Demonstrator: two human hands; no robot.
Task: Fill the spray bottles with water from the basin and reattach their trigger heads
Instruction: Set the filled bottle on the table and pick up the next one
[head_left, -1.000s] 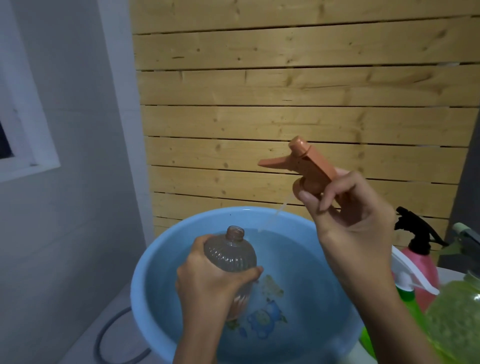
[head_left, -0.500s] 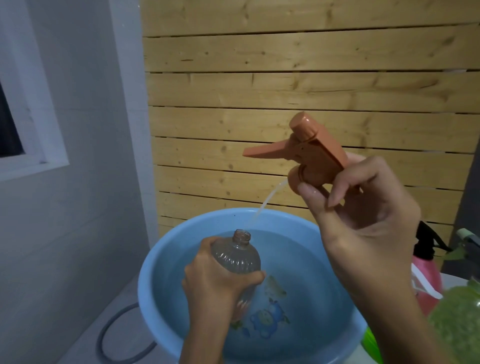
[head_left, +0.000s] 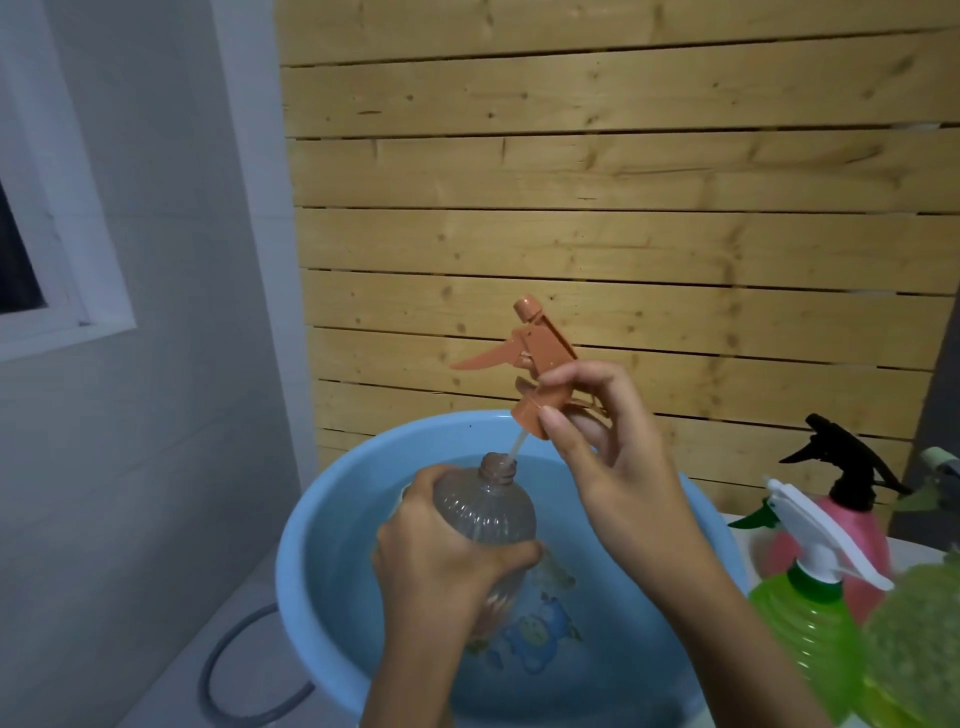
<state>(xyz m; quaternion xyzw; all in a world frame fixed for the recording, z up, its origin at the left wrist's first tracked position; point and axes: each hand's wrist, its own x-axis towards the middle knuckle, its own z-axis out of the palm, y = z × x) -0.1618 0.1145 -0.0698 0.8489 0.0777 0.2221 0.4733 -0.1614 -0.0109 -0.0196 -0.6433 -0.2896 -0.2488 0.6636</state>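
The step in hand is putting the top back on one bottle. The left hand (head_left: 441, 561) has its grip wrapped tight around the clear bottle (head_left: 488, 506) and holds it, leaning a little, over the water in the blue basin (head_left: 291, 545). The bottom of the bottle is hidden behind the hand, so I cannot tell if it touches the water, or how full the bottle is. The right hand (head_left: 618, 467) pinches the orange trigger head (head_left: 540, 358) by its round cap, just above the bottle. The thin tube (head_left: 518, 444) hangs down from the cap, and its tip is right at the open mouth of the bottle. I think the next move is to slide the tube all the way down inside, set the cap flat on the neck, and then turn it until it is tight. The left grip should stay firm so the wet bottle does not slip or spin. A pink bottle (head_left: 852, 525) and a green bottle (head_left: 800, 623) stand to the right of the basin with their tops on.
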